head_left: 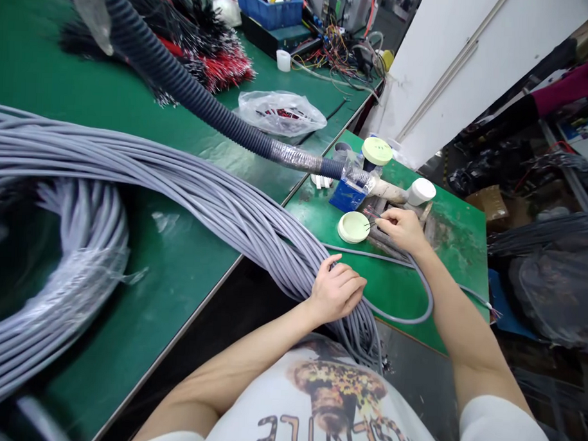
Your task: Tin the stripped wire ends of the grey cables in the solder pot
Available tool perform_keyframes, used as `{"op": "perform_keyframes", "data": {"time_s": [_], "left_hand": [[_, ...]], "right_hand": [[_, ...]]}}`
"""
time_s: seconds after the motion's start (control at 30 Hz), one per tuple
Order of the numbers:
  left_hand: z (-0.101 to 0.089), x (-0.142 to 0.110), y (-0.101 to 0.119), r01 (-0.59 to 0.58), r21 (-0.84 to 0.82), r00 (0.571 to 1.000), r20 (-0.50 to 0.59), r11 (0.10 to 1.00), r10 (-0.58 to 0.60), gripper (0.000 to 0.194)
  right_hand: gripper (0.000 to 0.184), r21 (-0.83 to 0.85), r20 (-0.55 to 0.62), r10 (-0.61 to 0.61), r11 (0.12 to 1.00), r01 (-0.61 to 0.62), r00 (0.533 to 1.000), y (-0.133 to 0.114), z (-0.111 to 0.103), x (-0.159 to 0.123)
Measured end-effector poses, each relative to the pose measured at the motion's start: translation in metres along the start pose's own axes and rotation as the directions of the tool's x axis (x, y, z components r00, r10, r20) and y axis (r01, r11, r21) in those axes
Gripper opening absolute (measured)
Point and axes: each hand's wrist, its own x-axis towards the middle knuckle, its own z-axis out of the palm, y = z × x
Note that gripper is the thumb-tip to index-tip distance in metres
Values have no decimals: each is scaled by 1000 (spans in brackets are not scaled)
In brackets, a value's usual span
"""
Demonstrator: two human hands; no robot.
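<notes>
A thick bundle of grey cables [189, 185] runs across the green bench and down over its edge toward my lap. My left hand [337, 289] rests on this bundle near its end, fingers curled round some of the cables. My right hand [402, 227] is farther out on a small green table [457, 245], pinching the stripped end of a single grey cable [411, 314] next to a round pale lid [353, 227]. That cable loops back under my right forearm. Thin wire ends show at my right fingertips.
A black corrugated hose [183, 81] hangs across the bench down to a nozzle by a blue box [347, 195]. Pale-lidded jars [376, 152] and a white cap [421, 191] stand nearby. Red and black wire bunches [203, 50], a plastic bag [281, 112] and a blue bin [270, 10] lie behind.
</notes>
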Motion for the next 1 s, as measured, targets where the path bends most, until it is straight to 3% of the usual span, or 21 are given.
{"op": "perform_keyframes", "data": {"time_s": [0.17,0.37,0.47,0.6,0.7,0.8,1.0], "left_hand": [[1,0,-1,-10,1,1000,-7,1000,10,15],[1,0,-1,-7,-4,1000,-11,1000,7,15],[1,-1,-1,3,-3,1000,-8,1000,-3,16],[1,-1,-1,0,-16,1000,-10,1000,0,16],[0,-1,-1,-8,-22,1000,-6,1000,8,15],[0,0,-1,-13,-26,1000,-7,1000,13,15],[0,-1,-1,-9,-27,1000,-7,1000,9,14]], "right_hand": [[21,-82,106,-2,997,11,994,-7,23,13],[18,-163,130,-5,986,26,992,-6,35,18],[18,-185,117,-7,982,29,993,-9,31,17],[20,-232,22,-39,972,43,999,-6,3,8],[21,-347,-70,-38,938,11,997,14,-23,-1],[23,-465,-95,47,881,-86,994,44,-36,-8],[26,-564,-88,193,799,-208,977,86,-28,-13]]}}
